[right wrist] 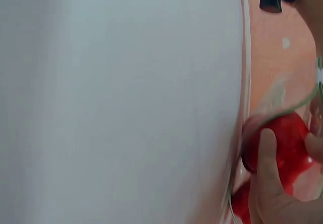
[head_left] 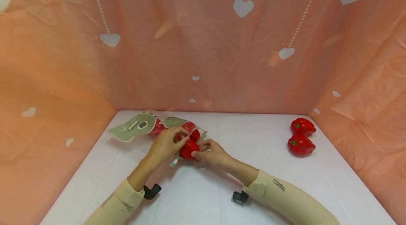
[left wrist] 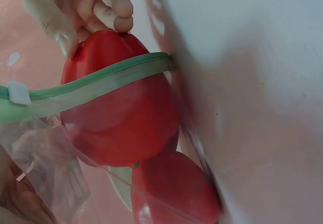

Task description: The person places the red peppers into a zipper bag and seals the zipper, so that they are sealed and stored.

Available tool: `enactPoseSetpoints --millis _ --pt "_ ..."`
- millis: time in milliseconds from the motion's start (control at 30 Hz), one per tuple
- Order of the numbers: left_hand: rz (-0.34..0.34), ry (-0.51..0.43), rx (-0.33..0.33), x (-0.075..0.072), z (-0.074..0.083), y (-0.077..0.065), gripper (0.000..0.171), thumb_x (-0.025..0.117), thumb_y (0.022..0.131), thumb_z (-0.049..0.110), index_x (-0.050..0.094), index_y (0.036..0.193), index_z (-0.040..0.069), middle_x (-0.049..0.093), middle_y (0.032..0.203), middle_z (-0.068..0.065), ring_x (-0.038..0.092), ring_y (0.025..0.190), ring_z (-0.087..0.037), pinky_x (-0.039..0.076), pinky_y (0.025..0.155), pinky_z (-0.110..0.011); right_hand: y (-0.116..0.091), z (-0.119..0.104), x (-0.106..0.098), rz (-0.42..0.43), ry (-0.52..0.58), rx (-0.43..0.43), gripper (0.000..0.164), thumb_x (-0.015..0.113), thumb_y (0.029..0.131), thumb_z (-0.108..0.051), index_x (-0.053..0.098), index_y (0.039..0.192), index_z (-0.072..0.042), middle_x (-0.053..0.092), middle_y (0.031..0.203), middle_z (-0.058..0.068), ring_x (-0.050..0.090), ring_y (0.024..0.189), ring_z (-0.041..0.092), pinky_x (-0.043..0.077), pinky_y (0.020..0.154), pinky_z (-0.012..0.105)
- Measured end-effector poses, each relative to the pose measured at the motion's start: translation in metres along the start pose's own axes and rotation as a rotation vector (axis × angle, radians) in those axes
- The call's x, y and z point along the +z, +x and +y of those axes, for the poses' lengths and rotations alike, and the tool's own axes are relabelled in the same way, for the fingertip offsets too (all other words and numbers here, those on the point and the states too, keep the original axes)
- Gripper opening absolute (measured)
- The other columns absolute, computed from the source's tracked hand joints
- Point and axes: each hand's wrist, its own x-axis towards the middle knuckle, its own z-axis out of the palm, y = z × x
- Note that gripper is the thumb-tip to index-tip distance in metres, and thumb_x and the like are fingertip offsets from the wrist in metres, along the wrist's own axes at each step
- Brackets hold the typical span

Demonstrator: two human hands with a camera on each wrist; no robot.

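The right hand (head_left: 213, 152), fingers half-curled, grips a red bell pepper (head_left: 188, 150) partway inside a dinosaur-print zip bag (head_left: 131, 128); the left hand (head_left: 163, 145) pinches the bag's edge. Lengthwise, the bag runs left to right on the surface (head_left: 250, 137), mouth rightward.

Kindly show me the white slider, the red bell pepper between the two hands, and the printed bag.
White slider (left wrist: 19, 94), left wrist view: the middle of its face.
Red bell pepper (head_left: 189, 150), head view: its glossy side.
Printed bag (head_left: 126, 130), head view: the green print at its far end from the hands.
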Motion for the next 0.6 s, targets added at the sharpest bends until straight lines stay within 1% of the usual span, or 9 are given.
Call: enactPoseSetpoints --millis 100,233,333,467,600 --pt "0.000 -0.003 0.001 0.000 -0.001 0.000 0.014 0.082 0.096 0.014 0.078 0.110 0.012 0.072 0.095 -0.001 0.060 0.068 -0.008 0.052 0.065 -0.029 -0.001 0.002 0.004 -0.007 0.093 0.035 0.052 0.074 0.100 -0.002 0.043 0.138 0.013 0.064 0.117 0.025 0.080 0.087 0.037 0.064 0.083 0.044" --pt "0.007 -0.012 0.011 0.000 -0.001 0.000 0.013 0.082 0.096 0.014 0.078 0.108 0.012 0.072 0.094 -0.001 0.060 0.068 -0.007 0.052 0.065 -0.029 -0.003 0.005 0.009 0.011 0.155 0.061 0.052 0.072 0.101 -0.003 0.041 0.139 0.013 0.065 0.118 0.024 0.081 0.087 0.030 0.064 0.086 0.042" --pt "0.010 -0.012 0.012 0.000 -0.001 0.000 0.013 0.082 0.096 0.014 0.078 0.108 0.013 0.072 0.093 0.000 0.060 0.068 -0.007 0.052 0.065 -0.029 -0.004 0.006 0.011 0.032 0.191 0.060 0.050 0.071 0.101 0.000 0.041 0.139 0.014 0.064 0.119 0.023 0.081 0.087 0.028 0.063 0.087 0.042" --pt "0.001 -0.012 0.004 0.000 0.000 0.000 0.013 0.082 0.096 0.014 0.078 0.108 0.013 0.071 0.093 0.000 0.060 0.068 -0.007 0.052 0.064 -0.028 -0.005 0.009 0.013 0.050 0.205 0.019 0.044 0.070 0.100 0.003 0.044 0.134 0.013 0.069 0.116 0.022 0.080 0.083 0.024 0.063 0.088 0.042" --pt "-0.003 -0.013 0.000 0.001 -0.001 0.000 0.013 0.082 0.096 0.014 0.078 0.109 0.013 0.071 0.094 0.000 0.059 0.068 -0.008 0.052 0.064 -0.028 -0.004 0.011 0.012 0.061 0.195 -0.020 0.041 0.070 0.100 0.004 0.047 0.133 0.013 0.073 0.111 0.019 0.079 0.081 0.023 0.064 0.087 0.041"
